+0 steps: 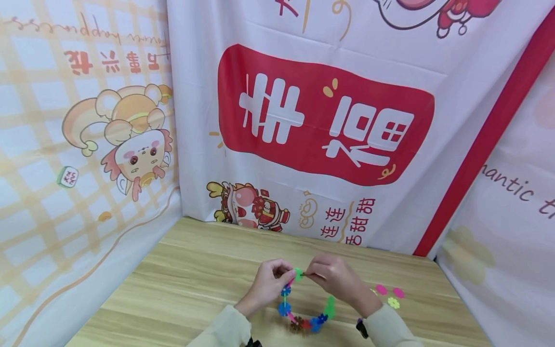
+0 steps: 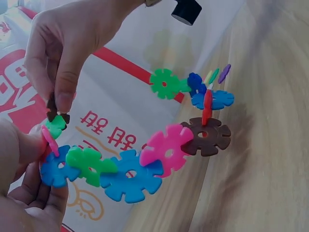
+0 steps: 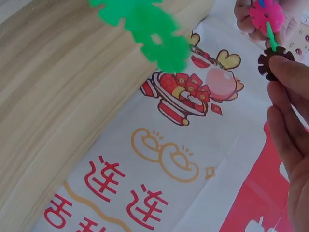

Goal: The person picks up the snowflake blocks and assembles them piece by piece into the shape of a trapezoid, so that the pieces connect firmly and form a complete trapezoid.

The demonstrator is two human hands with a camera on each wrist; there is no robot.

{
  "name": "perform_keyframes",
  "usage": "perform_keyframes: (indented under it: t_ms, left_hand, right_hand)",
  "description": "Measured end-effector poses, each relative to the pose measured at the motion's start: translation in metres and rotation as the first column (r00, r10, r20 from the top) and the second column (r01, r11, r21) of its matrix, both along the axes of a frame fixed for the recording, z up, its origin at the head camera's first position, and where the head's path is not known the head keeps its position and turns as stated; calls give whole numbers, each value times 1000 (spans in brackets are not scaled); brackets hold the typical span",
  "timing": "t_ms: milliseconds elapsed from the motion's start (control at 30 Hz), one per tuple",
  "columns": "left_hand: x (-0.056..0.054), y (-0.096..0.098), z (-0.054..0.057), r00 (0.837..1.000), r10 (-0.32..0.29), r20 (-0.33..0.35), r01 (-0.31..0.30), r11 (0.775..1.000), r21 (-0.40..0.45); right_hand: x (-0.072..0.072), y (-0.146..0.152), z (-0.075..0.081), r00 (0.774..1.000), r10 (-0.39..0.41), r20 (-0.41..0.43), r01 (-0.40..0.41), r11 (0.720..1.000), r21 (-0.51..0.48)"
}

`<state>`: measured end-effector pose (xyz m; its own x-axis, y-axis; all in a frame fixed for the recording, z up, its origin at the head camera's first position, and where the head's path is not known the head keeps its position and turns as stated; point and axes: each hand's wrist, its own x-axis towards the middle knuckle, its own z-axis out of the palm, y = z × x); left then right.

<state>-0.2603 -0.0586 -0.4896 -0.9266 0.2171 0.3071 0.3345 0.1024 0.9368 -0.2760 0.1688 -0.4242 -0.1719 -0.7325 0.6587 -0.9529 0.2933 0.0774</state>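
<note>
A chain of interlocking snowflake discs point(image 2: 120, 186) in blue, green, pink, brown and red curves between the hands, above the wooden table. Near one end of it, my left hand point(image 1: 269, 284) grips the chain by a pink disc point(image 2: 49, 140) and a green disc point(image 2: 56, 126). A brown snowflake disc point(image 3: 264, 65) is pinched between thumb and fingers of my right hand point(image 1: 336, 279), and its edge meets that green disc. How deep the slots engage, I cannot tell. The chain's other end, with green discs point(image 1: 330, 306), hangs below the right hand.
To the right of the right forearm, loose pink discs point(image 1: 398, 292) and a yellow disc point(image 1: 393, 303) lie on the wooden table point(image 1: 182, 289). A printed cloth point(image 1: 199, 120) hangs along the table's back edge, with more cloth at both sides.
</note>
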Motion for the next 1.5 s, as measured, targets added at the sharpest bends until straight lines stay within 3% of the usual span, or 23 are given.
perform_keyframes:
  t_ms: [200, 300, 567, 733, 867, 1067, 1200, 1267, 1300, 1433, 1500]
  left_hand:
    - [3, 0, 7, 999, 24, 34, -25, 1000, 14]
    - [2, -1, 12, 999, 1, 34, -2, 1000, 13]
    - [-2, -6, 15, 997, -70, 24, 73, 991, -110]
    - [2, -1, 14, 993, -97, -70, 78, 970, -228]
    - [5, 2, 13, 989, -89, -114, 58, 968, -244]
    - [7, 1, 13, 992, -84, -93, 64, 978, -201]
    - [8, 0, 12, 994, -92, -55, 81, 982, -169]
    - [8, 0, 11, 995, -97, -39, 90, 984, -154]
    - [8, 0, 11, 995, -97, -30, 92, 985, -147]
    - [7, 0, 10, 994, -108, -17, 106, 987, -119]
    - [7, 0, 10, 993, -116, -11, 114, 987, -109]
  right_hand:
    - [2, -5, 3, 994, -5, -107, 3, 1000, -14]
    - [1, -6, 7, 991, 0, -134, 0, 1000, 0]
    - [0, -6, 19, 986, -18, -166, 38, 992, 117]
    - [5, -8, 21, 988, -22, -150, 50, 981, 189]
    - [6, -9, 20, 989, -2, -151, 32, 980, 199]
    - [3, 4, 18, 996, 14, -86, -1, 988, 154]
    - [0, 31, 18, 991, -121, 55, 110, 979, 174]
    - [-2, 49, 17, 958, -229, 170, 185, 953, 239]
    - [-2, 58, 15, 930, -287, 230, 219, 934, 281]
    - [-5, 97, 1, 775, -464, 429, 268, 856, 442]
    - [-7, 115, -12, 715, -513, 475, 273, 830, 486]
